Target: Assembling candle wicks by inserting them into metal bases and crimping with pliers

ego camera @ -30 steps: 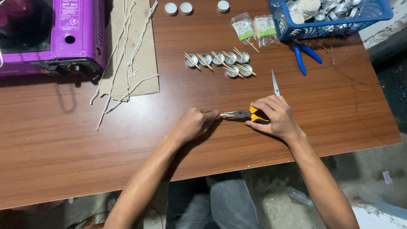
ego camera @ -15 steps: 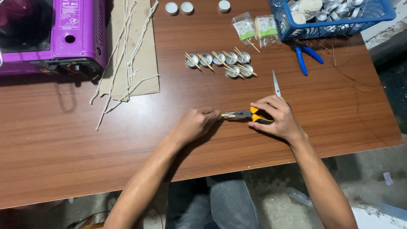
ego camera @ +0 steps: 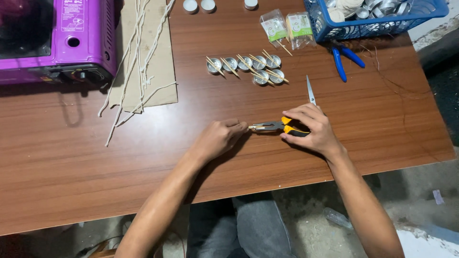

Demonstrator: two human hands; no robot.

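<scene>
Gripping the yellow-and-black handled pliers near the lower middle of the frame, the right hand had its fingers wrapped tight round both handles, a closed grip on the tool. The left hand lay just left of it on the brown wooden counter, fingers pinched narrow on something small at the pliers' nose; what it was could not be told. The steel nose looked nearly shut on that piece.

To do this step well, the squeeze probably needed to be steady and square, with the left fingertips holding the piece still and staying out of the nose.

Above, in the upper middle, stood a row of small round metal cups with thin wooden sticks. A pair of blue-handled pliers lay below a blue plastic basket at upper right, and a purple portable stove sat at upper left beside white wick cords on brown cardboard.
</scene>
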